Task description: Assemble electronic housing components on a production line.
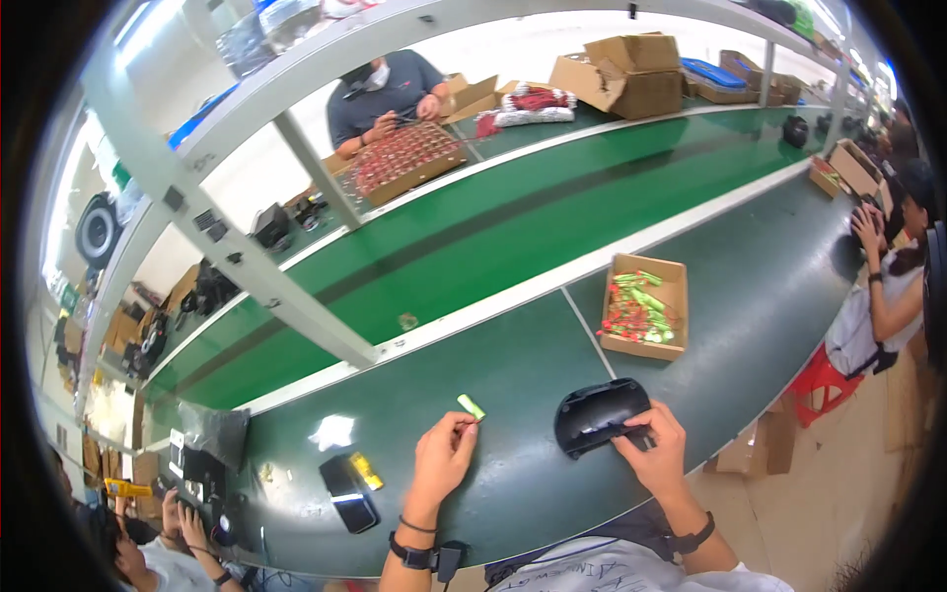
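Observation:
Between the fingertips of my left hand (446, 456) is a small light-green battery cell (472, 407), held just above the dark green table. My right hand (655, 450) grips the near right edge of a glossy black plastic housing (597, 414), a curved shell whose hollow side faces up. Part of its rim is hidden by my fingers. Beyond the housing stands an open cardboard box (679, 286) with several green battery cells (636, 308) in it, their red-tipped leads tangled at the near left.
Left of my hands lie a black phone (348, 496) and a yellow object (366, 471). A green conveyor belt (473, 242) runs behind a white rail. Across it a person (390, 94) works at a tray of red parts (409, 158). Co-workers sit at both sides. A metal post (266, 276) rises at left.

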`<state>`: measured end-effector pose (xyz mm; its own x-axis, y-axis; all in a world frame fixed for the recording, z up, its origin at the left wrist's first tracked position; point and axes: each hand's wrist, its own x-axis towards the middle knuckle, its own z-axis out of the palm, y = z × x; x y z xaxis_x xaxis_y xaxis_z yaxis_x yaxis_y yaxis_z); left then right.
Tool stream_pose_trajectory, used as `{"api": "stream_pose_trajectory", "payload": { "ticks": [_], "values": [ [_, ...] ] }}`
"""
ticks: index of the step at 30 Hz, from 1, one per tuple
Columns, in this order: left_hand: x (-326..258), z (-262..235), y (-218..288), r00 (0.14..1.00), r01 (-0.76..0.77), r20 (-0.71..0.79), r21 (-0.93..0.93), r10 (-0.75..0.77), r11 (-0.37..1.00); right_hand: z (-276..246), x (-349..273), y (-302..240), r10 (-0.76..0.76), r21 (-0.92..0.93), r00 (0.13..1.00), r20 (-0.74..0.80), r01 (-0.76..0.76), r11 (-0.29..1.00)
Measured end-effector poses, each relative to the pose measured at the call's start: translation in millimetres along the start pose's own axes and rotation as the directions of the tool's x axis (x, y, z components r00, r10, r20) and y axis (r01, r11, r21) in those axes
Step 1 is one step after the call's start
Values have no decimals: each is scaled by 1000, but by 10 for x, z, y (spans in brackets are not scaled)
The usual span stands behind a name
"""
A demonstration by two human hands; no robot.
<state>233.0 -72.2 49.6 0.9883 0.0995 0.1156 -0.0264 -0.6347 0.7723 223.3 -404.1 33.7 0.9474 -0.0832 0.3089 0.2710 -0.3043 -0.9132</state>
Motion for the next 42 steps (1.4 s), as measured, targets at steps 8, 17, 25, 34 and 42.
{"api": "stream_pose_trajectory", "payload": {
  "ticks": [8, 17, 25, 34, 42],
  "values": [
    [-46, -141, 9, 997, 32, 62, 54, -35, 998, 230, 559, -122, 202, 247, 872, 445, -336, 909],
    [-4, -7, -199, 989, -126, 64, -93, 132, 988, 528, 1116, -42, 166, 211, 882, 440, -281, 936],
    [-47, 23, -276, 992, -129, 4, -52, 129, 990, 771, 966, -183, -95, 201, 941, 325, 30, 979],
    [-51, -18, -216, 990, -141, -18, -113, 140, 983, 68, 1277, -755, 147, 397, 816, 559, -420, 816],
    [82, 133, -264, 988, -150, 25, -140, 155, 979, 802, 1296, -2076, 131, 779, 847, 516, -527, 339]
  ]
}}
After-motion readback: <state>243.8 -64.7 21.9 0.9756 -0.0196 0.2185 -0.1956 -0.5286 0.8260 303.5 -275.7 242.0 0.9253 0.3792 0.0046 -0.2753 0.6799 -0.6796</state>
